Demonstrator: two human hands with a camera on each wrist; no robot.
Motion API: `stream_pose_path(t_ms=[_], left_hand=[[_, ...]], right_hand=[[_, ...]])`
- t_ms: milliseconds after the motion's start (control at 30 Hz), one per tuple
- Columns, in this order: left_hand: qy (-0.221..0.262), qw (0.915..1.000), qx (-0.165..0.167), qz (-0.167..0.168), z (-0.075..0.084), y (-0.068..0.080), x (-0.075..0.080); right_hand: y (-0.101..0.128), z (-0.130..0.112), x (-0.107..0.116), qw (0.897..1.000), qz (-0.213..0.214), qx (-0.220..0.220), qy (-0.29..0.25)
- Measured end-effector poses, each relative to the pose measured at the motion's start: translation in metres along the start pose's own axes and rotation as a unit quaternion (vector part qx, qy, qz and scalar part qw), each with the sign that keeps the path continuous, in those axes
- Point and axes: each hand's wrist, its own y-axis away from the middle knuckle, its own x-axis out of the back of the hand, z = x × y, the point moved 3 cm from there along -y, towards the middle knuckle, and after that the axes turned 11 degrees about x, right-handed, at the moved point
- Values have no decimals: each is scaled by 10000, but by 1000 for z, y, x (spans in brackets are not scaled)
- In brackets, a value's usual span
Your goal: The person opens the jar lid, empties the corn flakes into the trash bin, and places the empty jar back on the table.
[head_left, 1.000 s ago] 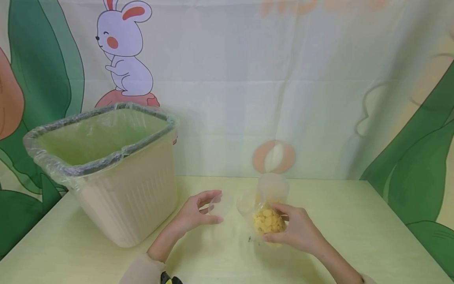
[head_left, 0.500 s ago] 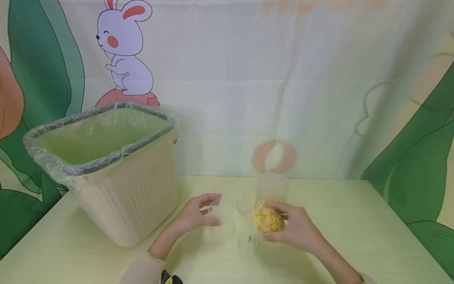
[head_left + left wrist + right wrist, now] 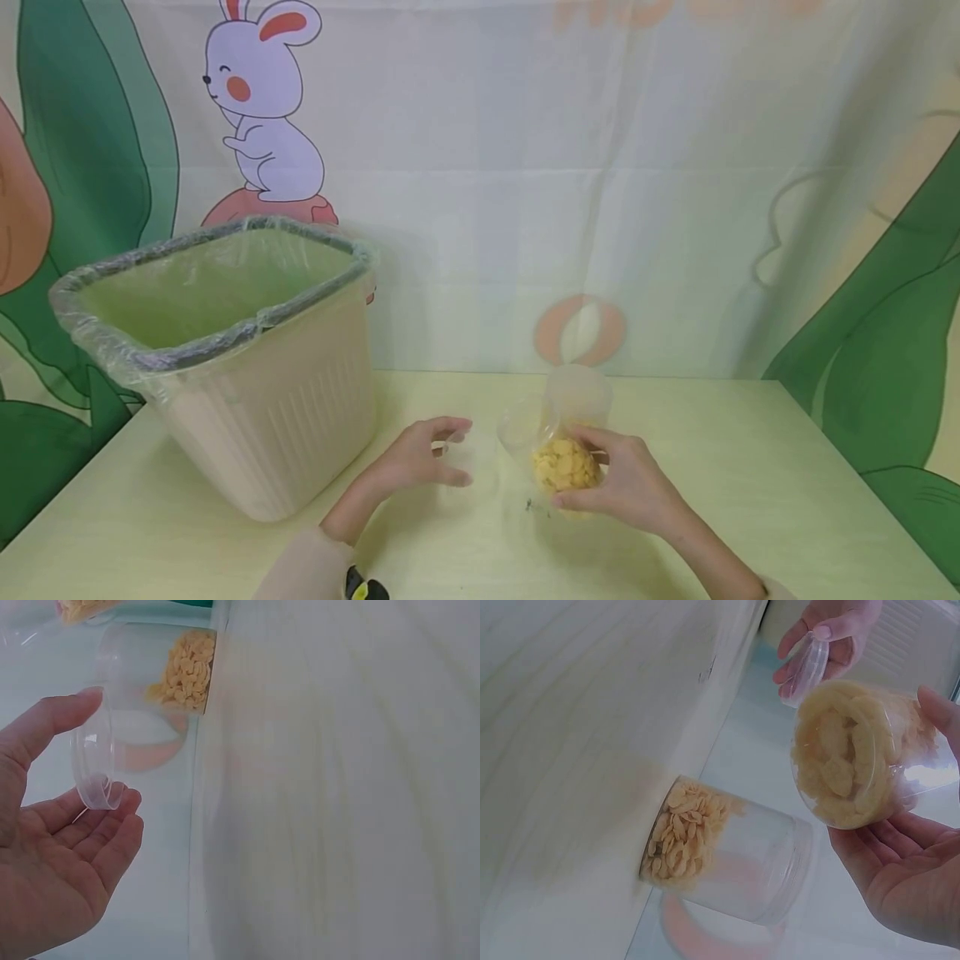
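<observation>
My left hand [image 3: 420, 457] pinches a clear plastic lid [image 3: 95, 761] by its edge between thumb and fingers; the lid is faint in the head view and stands on edge in the left wrist view. In my right hand [image 3: 632, 479] is a clear round jar [image 3: 877, 754] of yellow cornflakes [image 3: 565, 467], gripped round its side. This jar leans over, its mouth toward the upper left in the head view and the flakes packed at the bottom end. Just behind it a second clear jar [image 3: 579, 392] stands upright on the table, partly filled with flakes [image 3: 684, 836].
A large cream bin [image 3: 277, 417] lined with a clear bag stands on the left side of the table [image 3: 750, 500]. Small dark marks [image 3: 528, 504] show on the tabletop below the held jar. A printed cloth [image 3: 465, 208] with a rabbit hangs behind.
My left hand has come slightly toward me with the lid, which has turned more edge-on. The right hand and its jar have shifted only a touch to the left.
</observation>
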Motion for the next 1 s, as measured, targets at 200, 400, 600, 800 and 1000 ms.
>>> stream_pose_path(t_ms=[200, 400, 600, 800, 1000], left_hand=[[-491, 9988, 38, -6, -4, -3, -3], [-795, 9968, 95, -17, -6, -6, -5], [-1086, 9938, 234, -84, -8, -8, -6], [-1401, 9896, 327, -73, -8, -9, -6], [-1677, 9848, 454, -38, -9, -11, -6]], right_hand=[[0, 0, 0, 9999, -45, 85, -32], [0, 0, 0, 9999, -60, 102, -63], [1, 0, 0, 9999, -79, 44, -110], [0, -1, 0, 10000, -38, -48, -70], [0, -1, -1, 9999, -29, -144, -18]])
